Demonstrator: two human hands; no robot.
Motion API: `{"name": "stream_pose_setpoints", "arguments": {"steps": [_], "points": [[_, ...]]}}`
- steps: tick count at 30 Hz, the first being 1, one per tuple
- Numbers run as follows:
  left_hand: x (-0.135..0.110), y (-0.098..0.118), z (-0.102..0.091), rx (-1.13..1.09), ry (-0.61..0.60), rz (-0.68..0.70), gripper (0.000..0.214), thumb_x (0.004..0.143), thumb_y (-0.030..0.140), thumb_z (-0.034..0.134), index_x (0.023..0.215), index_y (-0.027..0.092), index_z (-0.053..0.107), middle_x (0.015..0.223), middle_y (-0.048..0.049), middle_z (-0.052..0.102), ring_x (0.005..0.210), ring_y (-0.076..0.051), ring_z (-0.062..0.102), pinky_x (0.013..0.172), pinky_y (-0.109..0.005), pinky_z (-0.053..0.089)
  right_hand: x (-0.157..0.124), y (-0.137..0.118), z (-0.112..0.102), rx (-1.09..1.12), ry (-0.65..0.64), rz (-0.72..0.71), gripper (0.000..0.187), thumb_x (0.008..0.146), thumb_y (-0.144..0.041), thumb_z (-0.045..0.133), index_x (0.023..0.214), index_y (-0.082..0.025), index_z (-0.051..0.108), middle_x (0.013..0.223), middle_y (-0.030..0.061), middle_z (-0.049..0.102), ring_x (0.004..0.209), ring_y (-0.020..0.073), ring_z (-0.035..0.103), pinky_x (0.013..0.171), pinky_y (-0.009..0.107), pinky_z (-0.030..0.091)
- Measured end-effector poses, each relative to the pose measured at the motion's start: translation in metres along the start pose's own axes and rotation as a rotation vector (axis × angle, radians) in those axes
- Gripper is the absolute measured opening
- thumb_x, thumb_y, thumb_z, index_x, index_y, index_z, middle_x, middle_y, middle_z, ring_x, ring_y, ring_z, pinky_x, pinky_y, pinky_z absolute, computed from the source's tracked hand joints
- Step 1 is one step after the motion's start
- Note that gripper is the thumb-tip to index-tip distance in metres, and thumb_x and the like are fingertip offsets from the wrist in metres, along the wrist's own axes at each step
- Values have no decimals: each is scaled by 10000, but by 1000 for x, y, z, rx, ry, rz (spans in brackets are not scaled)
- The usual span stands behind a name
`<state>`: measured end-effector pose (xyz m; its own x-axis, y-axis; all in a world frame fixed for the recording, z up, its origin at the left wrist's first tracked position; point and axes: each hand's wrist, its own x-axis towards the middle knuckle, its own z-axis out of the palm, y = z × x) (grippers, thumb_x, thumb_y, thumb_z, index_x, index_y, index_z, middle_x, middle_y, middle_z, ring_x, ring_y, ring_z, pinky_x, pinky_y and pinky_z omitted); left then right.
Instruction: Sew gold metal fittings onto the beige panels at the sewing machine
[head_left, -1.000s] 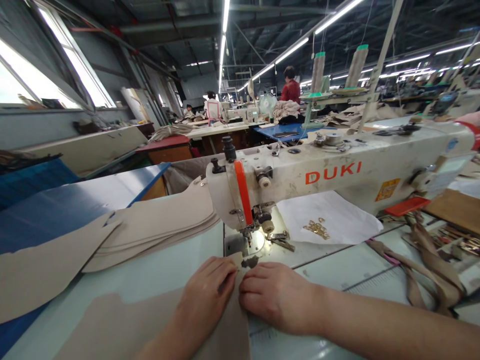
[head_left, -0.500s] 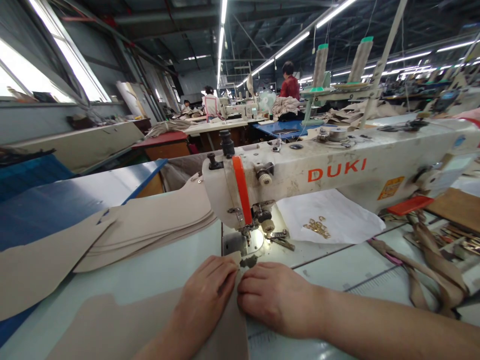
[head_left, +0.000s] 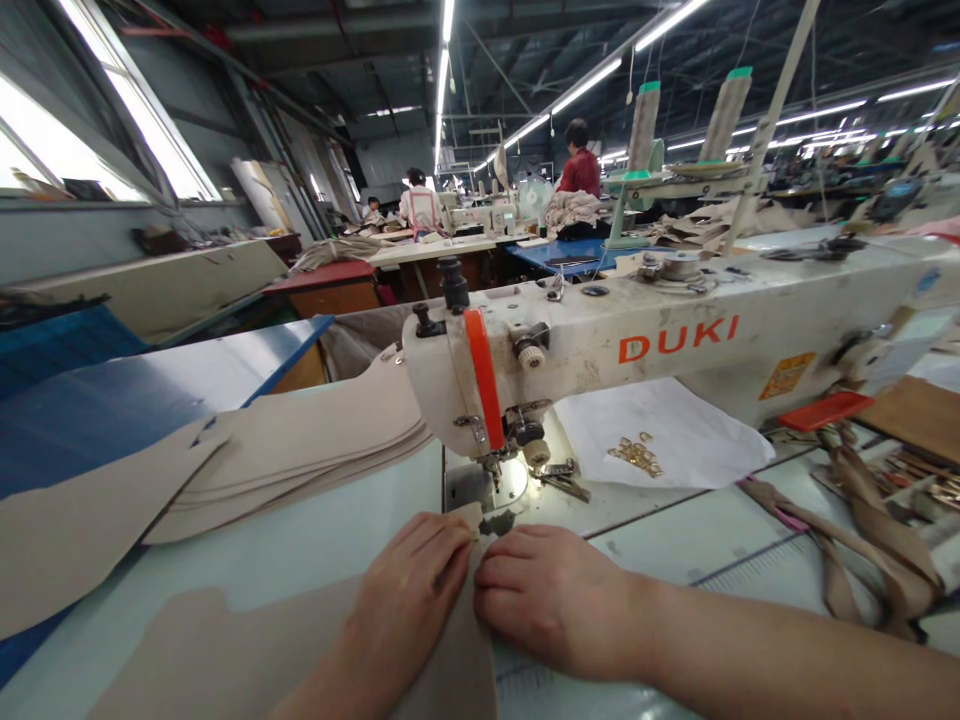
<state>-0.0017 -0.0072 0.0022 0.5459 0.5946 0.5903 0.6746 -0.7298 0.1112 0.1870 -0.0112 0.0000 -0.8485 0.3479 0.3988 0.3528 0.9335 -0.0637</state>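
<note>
A beige fabric panel (head_left: 255, 650) lies on the pale table in front of the sewing machine (head_left: 585, 340). My left hand (head_left: 412, 590) is closed on its upper edge, thumb and fingers pinched together. Right beside it, my right hand (head_left: 551, 595) has its fingers curled onto the same edge of the panel. Both sets of fingertips nearly meet just short of the needle plate (head_left: 491, 485). The presser foot and needle (head_left: 495, 470) stand above the plate, with no fabric under them. Whatever small thing may sit between the fingertips is hidden.
Stacked beige panels (head_left: 315, 440) lie to the left. Right of the needle, small gold rings (head_left: 636, 455) rest on a white sheet (head_left: 705, 450). Brown straps (head_left: 862, 540) hang at the right by a red piece (head_left: 825, 410). Other people work at tables farther back.
Both hands hold nearly the same place on the panel. The view has shifted very slightly; a person in the background has straightened a little.
</note>
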Motion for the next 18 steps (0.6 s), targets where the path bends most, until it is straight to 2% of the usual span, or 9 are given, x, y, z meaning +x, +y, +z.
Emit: {"name": "stream_pose_setpoints", "arguments": {"steps": [9, 18], "points": [[2, -1, -1, -21, -7, -20, 211, 880, 142, 419, 774, 186, 596, 753, -35, 667, 716, -163, 615, 678, -288, 527, 0, 1, 1, 3, 21, -2, 193, 918, -220, 456, 764, -168, 560, 790, 12, 607, 802, 158, 498, 714, 292, 406], [1, -1, 0, -62, -16, -50, 197, 877, 137, 438, 768, 189, 593, 746, -31, 663, 707, -165, 606, 675, -292, 525, 2, -1, -1, -17, 66, 104, 144, 903, -219, 474, 829, -153, 578, 845, 47, 609, 818, 180, 519, 780, 310, 433]]}}
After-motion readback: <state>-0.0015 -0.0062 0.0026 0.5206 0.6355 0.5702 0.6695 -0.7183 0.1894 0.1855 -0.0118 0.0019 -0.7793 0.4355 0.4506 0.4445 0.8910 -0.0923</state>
